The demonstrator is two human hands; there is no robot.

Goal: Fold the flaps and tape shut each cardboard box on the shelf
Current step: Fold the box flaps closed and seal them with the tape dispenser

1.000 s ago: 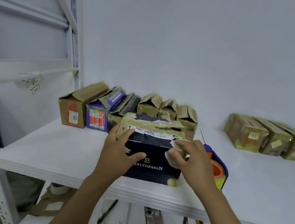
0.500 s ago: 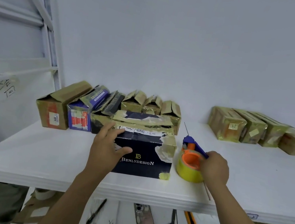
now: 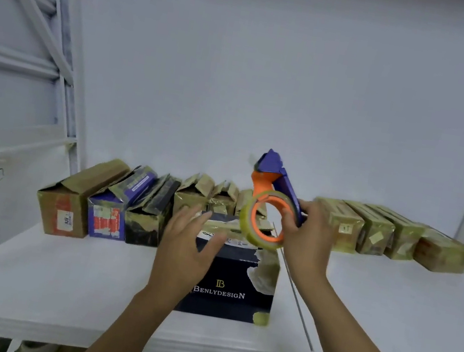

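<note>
Cardboard box [image 3: 234, 271] under spread left hand [image 3: 186, 249]; right hand [image 3: 307, 242] grips tape dispenser [image 3: 263, 182].

Location type: stockroom or packing area. Indicated by white steel rack uprights [image 3: 65, 62] with diagonal bracing, a white shelf board [image 3: 69, 280], open cardboard boxes [image 3: 144, 213] and taped boxes [image 3: 374, 233] lined along its back edge, and a handheld tape dispenser [image 3: 266, 186].

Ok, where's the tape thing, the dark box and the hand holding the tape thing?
tape dispenser [image 3: 263, 185]: head view, orange neck above the roll.
dark box [image 3: 239, 273]: head view, front face.
right hand [image 3: 309, 238]: head view, back of hand.
</note>
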